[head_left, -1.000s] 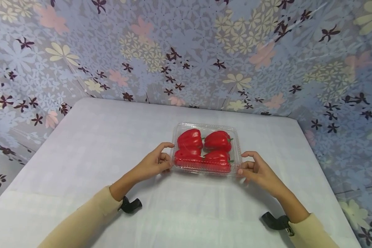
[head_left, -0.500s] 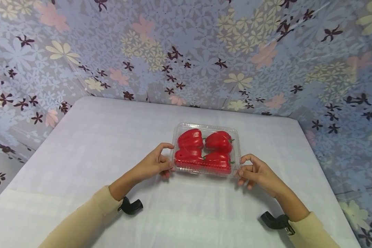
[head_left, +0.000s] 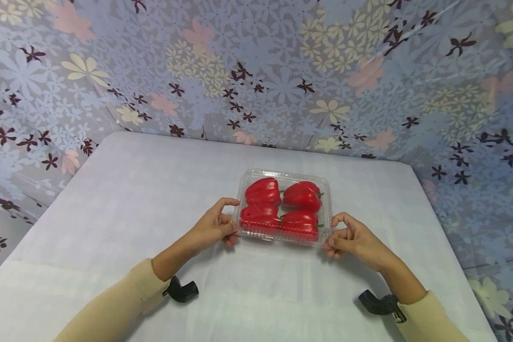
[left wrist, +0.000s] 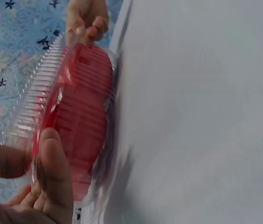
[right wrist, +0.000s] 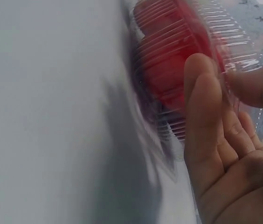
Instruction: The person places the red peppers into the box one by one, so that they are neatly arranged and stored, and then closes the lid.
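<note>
A clear plastic clamshell container [head_left: 287, 175] lies at the middle of the white-covered table, holding several red bell peppers [head_left: 301, 196] with green stems. My left hand [head_left: 211, 227] pinches its left end at the near corner, thumb in front and index finger bent over the side. At the opposite end my right hand [head_left: 356, 242] grips the near right corner the same way. In the left wrist view the thumb presses the container's ribbed wall [left wrist: 43, 84] at the rim. The right wrist view has the thumb and fingers around the rim of the clamshell [right wrist: 236, 51].
White cloth [head_left: 154, 190] covers the table. Floral fabric [head_left: 256, 71] hangs behind it and along both sides. A black wrist mount [head_left: 182, 290] sits at the left sleeve, and another black mount [head_left: 378, 304] at the right one.
My right fingers have shifted slightly toward me and tucked in at the corner. The container's near right side has come marginally nearer; my left hand stays almost in place.
</note>
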Demonstrator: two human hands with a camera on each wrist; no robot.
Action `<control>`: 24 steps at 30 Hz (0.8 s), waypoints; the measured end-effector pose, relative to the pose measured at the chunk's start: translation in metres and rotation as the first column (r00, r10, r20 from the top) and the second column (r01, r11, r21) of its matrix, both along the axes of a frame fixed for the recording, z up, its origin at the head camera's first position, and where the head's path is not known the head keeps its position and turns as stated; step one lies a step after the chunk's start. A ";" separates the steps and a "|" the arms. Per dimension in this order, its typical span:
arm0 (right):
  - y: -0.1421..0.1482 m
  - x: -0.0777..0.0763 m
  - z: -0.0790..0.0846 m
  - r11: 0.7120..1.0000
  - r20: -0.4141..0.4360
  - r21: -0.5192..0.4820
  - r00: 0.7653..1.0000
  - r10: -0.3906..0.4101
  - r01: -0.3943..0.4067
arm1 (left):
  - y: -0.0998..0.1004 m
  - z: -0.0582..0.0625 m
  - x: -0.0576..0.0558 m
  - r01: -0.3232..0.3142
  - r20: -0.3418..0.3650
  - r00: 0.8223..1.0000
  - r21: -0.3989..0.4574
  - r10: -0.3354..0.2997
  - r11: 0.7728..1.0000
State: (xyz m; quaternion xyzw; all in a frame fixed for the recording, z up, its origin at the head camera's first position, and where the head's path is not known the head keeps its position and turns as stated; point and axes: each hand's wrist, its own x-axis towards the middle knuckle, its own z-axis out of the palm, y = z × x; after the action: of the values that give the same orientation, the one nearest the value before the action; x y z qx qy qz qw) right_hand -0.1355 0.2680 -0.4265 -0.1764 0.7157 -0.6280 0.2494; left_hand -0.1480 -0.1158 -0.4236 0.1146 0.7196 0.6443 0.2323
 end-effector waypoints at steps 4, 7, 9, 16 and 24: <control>-0.003 0.000 0.000 0.999 -0.004 0.020 1.000 -0.028 0.028 | 0.004 0.001 0.002 -0.052 0.031 0.998 0.007 0.052 0.999; -0.003 0.000 -0.001 0.998 -0.009 0.029 0.999 -0.052 0.052 | 0.005 0.001 0.003 -0.073 0.045 0.996 -0.001 0.073 0.997; -0.004 0.000 -0.002 0.998 -0.010 0.029 0.998 -0.061 0.062 | 0.005 0.001 0.003 -0.078 0.051 0.996 -0.004 0.078 0.997; -0.002 -0.001 -0.005 0.997 -0.007 0.037 0.997 -0.074 0.074 | 0.002 0.000 0.002 -0.059 0.048 0.997 -0.001 0.059 0.998; -0.002 0.009 0.001 0.960 -0.251 0.229 0.963 -0.103 0.162 | -0.005 -0.003 0.004 -0.105 -0.132 0.988 -0.199 0.079 0.974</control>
State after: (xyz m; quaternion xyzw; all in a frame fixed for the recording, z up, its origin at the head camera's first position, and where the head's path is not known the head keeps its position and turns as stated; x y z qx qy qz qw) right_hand -0.1262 0.2664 -0.4251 -0.1687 0.8232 -0.5238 0.1395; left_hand -0.1437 -0.1210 -0.4263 0.0959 0.7998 0.5683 0.1680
